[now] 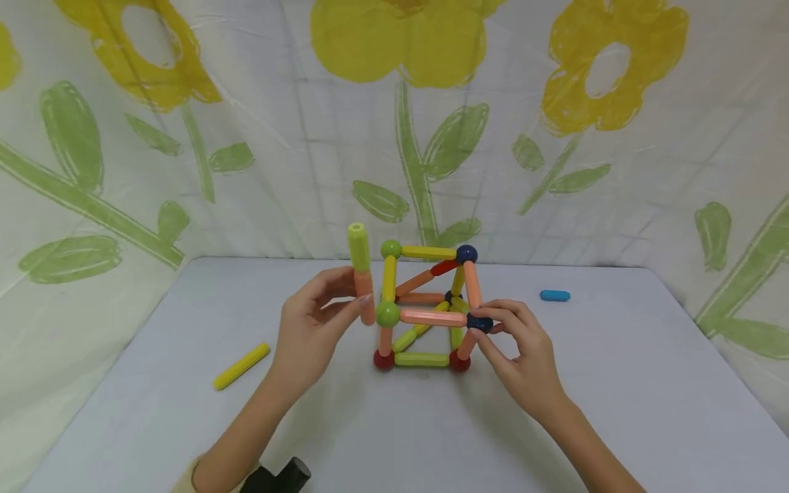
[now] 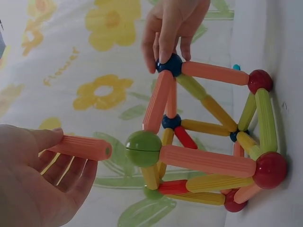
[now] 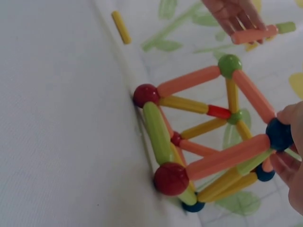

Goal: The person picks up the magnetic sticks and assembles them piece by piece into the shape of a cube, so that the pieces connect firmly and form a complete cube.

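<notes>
A cube frame of coloured rods and balls stands on the white table, with diagonal rods across some sides. My right hand [image 1: 520, 359] pinches the dark blue ball [image 1: 479, 322] at its upper near corner. To the left of the frame, my left hand [image 1: 317, 322] holds an orange rod [image 2: 83, 147] between thumb and fingers. A yellow-green rod [image 1: 359, 248] is joined end to end on top of it. In the left wrist view the orange rod's free end points at the green ball [image 2: 143, 148], with a small gap between them.
A loose yellow rod [image 1: 242, 366] lies on the table to the left. A short blue rod [image 1: 555, 296] lies at the back right. Behind the table [image 1: 401, 431] hangs a curtain [image 1: 277, 137] printed with yellow flowers.
</notes>
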### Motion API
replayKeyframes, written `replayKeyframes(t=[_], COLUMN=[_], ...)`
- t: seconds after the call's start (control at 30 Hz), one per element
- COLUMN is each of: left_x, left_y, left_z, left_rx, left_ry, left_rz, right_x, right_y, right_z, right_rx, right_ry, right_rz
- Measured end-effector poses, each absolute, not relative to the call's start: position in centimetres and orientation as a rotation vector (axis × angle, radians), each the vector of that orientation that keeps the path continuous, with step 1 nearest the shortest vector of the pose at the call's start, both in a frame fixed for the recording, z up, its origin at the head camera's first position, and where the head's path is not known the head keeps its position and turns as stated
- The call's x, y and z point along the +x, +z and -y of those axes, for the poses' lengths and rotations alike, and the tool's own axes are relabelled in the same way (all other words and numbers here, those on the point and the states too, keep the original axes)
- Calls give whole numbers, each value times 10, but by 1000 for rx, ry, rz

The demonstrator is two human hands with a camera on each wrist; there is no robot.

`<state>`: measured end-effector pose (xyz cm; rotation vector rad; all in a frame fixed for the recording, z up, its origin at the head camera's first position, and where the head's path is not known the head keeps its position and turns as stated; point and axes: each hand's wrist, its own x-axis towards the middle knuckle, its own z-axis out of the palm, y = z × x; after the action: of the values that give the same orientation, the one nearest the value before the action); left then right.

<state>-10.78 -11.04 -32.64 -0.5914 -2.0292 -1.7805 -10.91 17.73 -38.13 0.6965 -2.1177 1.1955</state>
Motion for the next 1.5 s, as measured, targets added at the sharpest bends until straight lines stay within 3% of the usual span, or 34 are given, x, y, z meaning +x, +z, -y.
replayKeyframes(t=[0.33,0.77,1.3,1.5], left_x=[-146,-180,-197,-207], left_y=[-323,-312,-292,-285], left_z=[95,79,61,50], left_rx=[-502,-599,-782,-761], left_ry=[-1816,-1526,-1175,-1152], left_rz=[2113,2518,2998,3021], right_x=[-110,-111,-114,-136], right_y=[-384,-384,-382,-369], right_z=[-179,-178,-182,-192], right_rx=[678,680,692,520], right_ry=[1455,1490,1559,1626], right_rz=[2092,2086,2103,2198])
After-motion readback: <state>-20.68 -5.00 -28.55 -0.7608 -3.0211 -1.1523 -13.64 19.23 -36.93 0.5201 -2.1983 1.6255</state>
